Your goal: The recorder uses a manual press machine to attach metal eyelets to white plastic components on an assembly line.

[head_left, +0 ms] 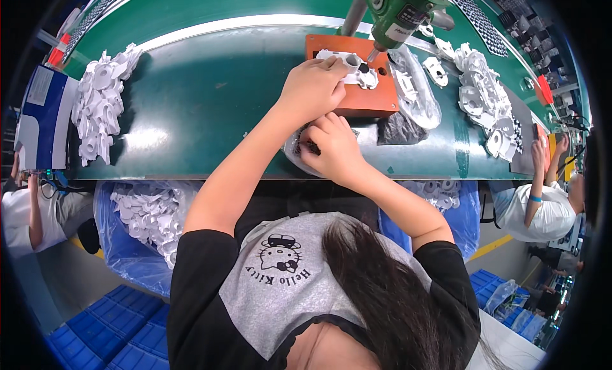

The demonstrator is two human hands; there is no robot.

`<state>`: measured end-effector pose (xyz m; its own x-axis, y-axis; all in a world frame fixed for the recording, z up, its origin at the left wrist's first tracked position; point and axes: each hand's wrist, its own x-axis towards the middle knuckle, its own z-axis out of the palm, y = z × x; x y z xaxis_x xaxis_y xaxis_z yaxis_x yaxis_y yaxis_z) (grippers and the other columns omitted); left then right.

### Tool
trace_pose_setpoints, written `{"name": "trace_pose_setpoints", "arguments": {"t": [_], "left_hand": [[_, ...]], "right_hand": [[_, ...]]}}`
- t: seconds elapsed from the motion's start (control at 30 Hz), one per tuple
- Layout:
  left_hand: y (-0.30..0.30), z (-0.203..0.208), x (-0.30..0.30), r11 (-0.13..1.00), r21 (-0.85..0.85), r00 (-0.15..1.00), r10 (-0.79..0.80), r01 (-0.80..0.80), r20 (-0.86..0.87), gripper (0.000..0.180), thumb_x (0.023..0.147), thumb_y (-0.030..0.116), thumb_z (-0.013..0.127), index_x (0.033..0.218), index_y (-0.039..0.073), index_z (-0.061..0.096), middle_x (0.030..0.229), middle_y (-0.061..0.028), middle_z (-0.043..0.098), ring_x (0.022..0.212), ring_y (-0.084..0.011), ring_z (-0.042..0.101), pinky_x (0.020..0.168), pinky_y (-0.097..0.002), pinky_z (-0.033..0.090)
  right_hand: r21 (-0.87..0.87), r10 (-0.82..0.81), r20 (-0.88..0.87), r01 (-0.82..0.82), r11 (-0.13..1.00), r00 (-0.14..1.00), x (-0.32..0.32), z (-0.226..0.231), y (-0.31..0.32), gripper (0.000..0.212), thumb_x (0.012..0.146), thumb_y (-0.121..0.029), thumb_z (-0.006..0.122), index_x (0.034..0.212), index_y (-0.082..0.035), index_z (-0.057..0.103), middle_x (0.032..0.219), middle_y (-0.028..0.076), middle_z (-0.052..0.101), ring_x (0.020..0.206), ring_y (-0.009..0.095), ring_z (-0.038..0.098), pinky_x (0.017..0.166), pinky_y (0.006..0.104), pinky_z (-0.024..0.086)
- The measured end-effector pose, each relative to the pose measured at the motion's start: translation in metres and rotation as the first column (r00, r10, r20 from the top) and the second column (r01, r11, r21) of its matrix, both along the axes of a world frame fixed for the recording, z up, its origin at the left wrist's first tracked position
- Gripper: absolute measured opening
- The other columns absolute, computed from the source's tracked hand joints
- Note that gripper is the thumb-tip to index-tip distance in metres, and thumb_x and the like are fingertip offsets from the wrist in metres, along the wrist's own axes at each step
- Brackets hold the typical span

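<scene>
My left hand (312,86) reaches to an orange fixture block (366,103), its fingers closed on the near left part of a white plastic part (368,80) seated there. A small black piece (364,68) shows in that part beside a round hole. Just above hangs the tip of a green press (376,51), apart from the part. Closer to the table edge, my right hand (335,150) has its fingers curled down into a clear dish or bag (293,152) with small dark pieces. Whatever those fingertips pinch is hidden.
White plastic parts are heaped at the left (101,105) and right (481,93) of the green table (191,102). Right of the fixture lie a clear plastic bag (428,108) and a dark bag (401,129). Blue-lined bins (121,242) stand below. Other people work at both sides.
</scene>
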<state>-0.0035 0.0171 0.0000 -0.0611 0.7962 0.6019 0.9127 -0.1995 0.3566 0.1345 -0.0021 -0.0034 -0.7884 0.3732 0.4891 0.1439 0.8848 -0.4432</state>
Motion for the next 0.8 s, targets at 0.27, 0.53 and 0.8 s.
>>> {"name": "trace_pose_setpoints", "arguments": {"t": [0.27,0.53,0.8], "left_hand": [[-0.001,0.002,-0.001,0.999,-0.041,0.999,-0.008,0.007,-0.031,0.022,0.082,0.019,0.057,0.1,0.009,0.06,0.109,-0.0131,0.064,0.094,-0.0325,0.062,0.079,-0.0402,0.051],[-0.002,0.002,-0.001,0.995,-0.097,1.0,-0.017,0.016,-0.001,0.021,0.081,0.017,0.057,0.1,0.009,0.059,0.109,-0.0135,0.064,0.094,-0.0334,0.062,0.08,-0.0414,0.051],[-0.002,0.001,-0.001,0.998,-0.068,1.0,-0.014,0.014,-0.002,0.021,0.081,0.017,0.057,0.101,0.009,0.06,0.11,-0.0143,0.064,0.098,-0.0334,0.062,0.085,-0.0409,0.05]], "right_hand": [[-0.633,-0.207,0.024,0.176,0.754,0.978,0.034,0.045,0.081,0.009,0.08,-0.008,0.063,0.083,0.001,0.062,0.074,0.0,0.062,0.069,0.005,0.055,0.064,0.0204,0.045],[-0.52,-0.301,0.119,0.318,0.793,0.946,0.022,0.039,0.143,0.024,0.078,-0.017,0.066,0.085,0.006,0.065,0.076,0.004,0.064,0.07,0.008,0.054,0.067,0.0232,0.043],[-0.584,-0.245,0.185,0.307,0.751,0.952,0.026,0.039,0.157,0.022,0.078,-0.014,0.064,0.085,0.007,0.065,0.078,0.004,0.064,0.073,0.008,0.054,0.069,0.023,0.044]]}}
